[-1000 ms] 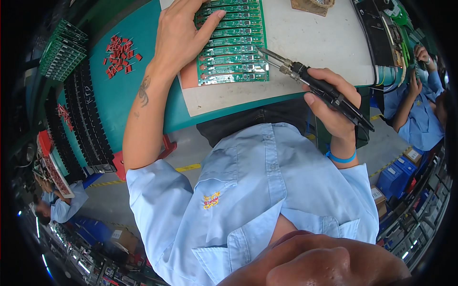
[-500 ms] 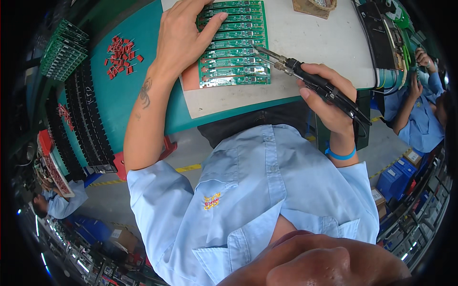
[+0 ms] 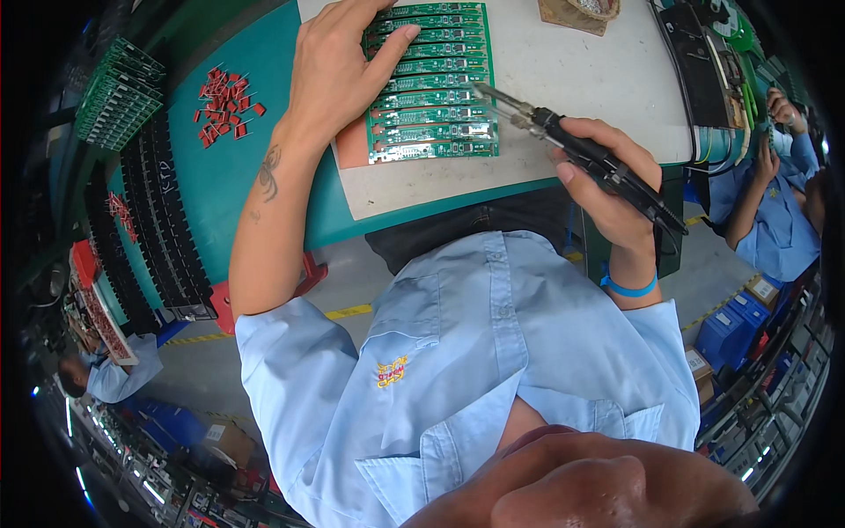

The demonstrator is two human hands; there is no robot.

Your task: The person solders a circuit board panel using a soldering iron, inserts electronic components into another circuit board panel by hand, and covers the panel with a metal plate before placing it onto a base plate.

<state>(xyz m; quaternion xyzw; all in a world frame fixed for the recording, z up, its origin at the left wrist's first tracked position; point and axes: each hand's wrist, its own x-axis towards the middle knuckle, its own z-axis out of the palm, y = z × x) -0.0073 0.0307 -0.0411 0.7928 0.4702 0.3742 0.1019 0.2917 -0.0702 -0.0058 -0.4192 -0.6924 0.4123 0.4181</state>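
A green circuit board panel [image 3: 440,80], made of several narrow strips side by side, lies on a pale sheet at the far middle of the bench. My left hand [image 3: 343,66] rests along the panel's left edge, thumb stretched onto the strips and apart from the fingers, which partly run out of view. In my right hand [image 3: 612,172] is a black-handled soldering iron [image 3: 585,157] with a thin second metal tube beside its shaft. Its tip reaches the panel's right side, over the middle strips; the front end is blurred, and I cannot tell whether it touches.
Loose red leaded components [image 3: 227,104] lie on the green mat [image 3: 185,66]. Left of them are stacked green boards [image 3: 119,92] and black notched strips [image 3: 158,207]. A small container [image 3: 581,12] stands at the far edge, black equipment [image 3: 695,75] at right. Co-workers sit on both sides.
The soldering iron's tip has shifted very slightly right along the panel, and its front end is now smeared by motion. My left hand and the panel stay nearly still.
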